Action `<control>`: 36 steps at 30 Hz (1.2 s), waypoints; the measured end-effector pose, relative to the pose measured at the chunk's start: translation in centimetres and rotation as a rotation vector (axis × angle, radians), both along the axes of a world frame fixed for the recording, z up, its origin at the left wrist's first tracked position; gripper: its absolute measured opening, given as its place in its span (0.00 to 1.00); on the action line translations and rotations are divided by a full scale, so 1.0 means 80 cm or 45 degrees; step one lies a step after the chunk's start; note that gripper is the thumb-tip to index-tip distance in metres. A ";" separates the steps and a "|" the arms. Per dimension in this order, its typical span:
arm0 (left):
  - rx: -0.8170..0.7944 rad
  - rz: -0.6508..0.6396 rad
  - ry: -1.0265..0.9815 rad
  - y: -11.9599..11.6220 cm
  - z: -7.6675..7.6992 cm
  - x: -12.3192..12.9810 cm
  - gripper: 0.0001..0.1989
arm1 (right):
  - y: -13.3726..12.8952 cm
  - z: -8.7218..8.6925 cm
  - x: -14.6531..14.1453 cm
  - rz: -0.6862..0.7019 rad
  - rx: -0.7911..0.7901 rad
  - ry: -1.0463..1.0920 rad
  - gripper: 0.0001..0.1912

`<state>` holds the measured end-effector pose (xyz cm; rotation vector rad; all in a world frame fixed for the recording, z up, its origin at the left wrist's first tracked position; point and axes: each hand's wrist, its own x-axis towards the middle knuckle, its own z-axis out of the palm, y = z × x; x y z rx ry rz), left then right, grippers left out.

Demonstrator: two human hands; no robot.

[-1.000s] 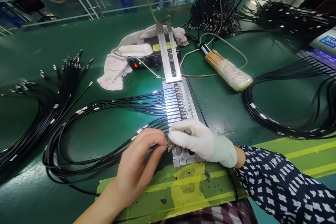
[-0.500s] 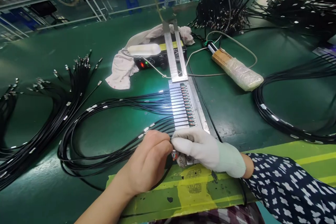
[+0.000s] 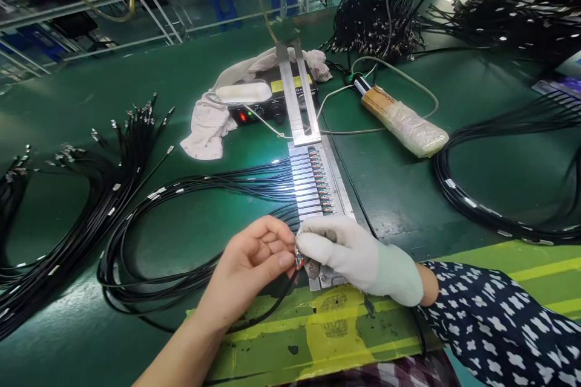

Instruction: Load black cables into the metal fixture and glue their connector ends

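Note:
My left hand (image 3: 256,263), bare, has its thumb and fingertips at the end of a black cable (image 3: 279,305), where a small metal and orange connector end (image 3: 299,258) shows. My right hand (image 3: 342,251), in a white glove with dirty fingertips, pinches the same cable end from the other side. Exactly where the fingertips meet is partly hidden. Just beyond both hands lies a metal fixture (image 3: 347,208), its lower part covered by the glove. Several black cables (image 3: 254,178) lie side by side across it, with their orange-and-metal ends in a row.
A black control box (image 3: 276,110) with lit indicators stands behind the fixture, beside a pale cloth (image 3: 204,127). A plastic-wrapped tool (image 3: 406,121) lies to the right. Cable bundles (image 3: 97,193) spread at left; another coil (image 3: 476,205) lies at right. A yellow-green mat (image 3: 385,329) borders the front.
My left hand has turned and its fingers have loosened from a closed fist, showing the palm side. My right hand stays almost in place at the cable end.

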<state>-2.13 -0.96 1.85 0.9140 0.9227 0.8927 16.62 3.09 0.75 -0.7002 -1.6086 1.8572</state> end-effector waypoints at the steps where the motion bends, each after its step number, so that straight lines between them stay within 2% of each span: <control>1: 0.002 0.010 -0.016 0.000 -0.001 0.000 0.11 | 0.000 0.000 0.000 -0.002 0.006 0.012 0.19; 4: 0.108 0.082 0.058 -0.004 -0.003 0.002 0.08 | 0.001 0.001 -0.001 0.003 0.010 0.054 0.18; 7: 0.366 0.199 0.314 -0.010 -0.002 0.002 0.05 | 0.000 0.001 -0.001 -0.008 -0.002 0.092 0.14; 10: 0.631 0.240 0.567 -0.014 -0.004 -0.001 0.07 | -0.001 -0.001 -0.001 -0.014 -0.043 0.103 0.14; 14: 0.851 0.273 0.765 -0.019 -0.011 -0.005 0.10 | -0.003 -0.002 -0.001 -0.015 -0.092 0.112 0.17; 19: 1.058 0.282 0.880 -0.023 -0.016 -0.004 0.16 | -0.009 -0.003 -0.004 -0.101 -0.054 0.099 0.17; 23: 1.189 0.259 0.902 -0.019 -0.015 0.001 0.16 | -0.013 -0.008 -0.005 -0.176 -0.023 0.035 0.15; 26: 1.213 0.208 0.862 -0.016 -0.015 0.003 0.16 | -0.014 -0.009 -0.006 -0.201 -0.013 0.021 0.16; 30: 1.138 0.174 0.777 -0.015 -0.015 0.003 0.16 | -0.013 -0.008 -0.008 -0.210 0.017 0.045 0.18; 34: 1.013 0.187 0.705 -0.019 -0.019 0.004 0.17 | -0.012 -0.011 -0.007 -0.209 0.033 0.054 0.17; 36: 0.870 0.226 0.608 -0.022 -0.022 0.009 0.15 | -0.013 -0.014 -0.007 -0.212 0.044 0.038 0.17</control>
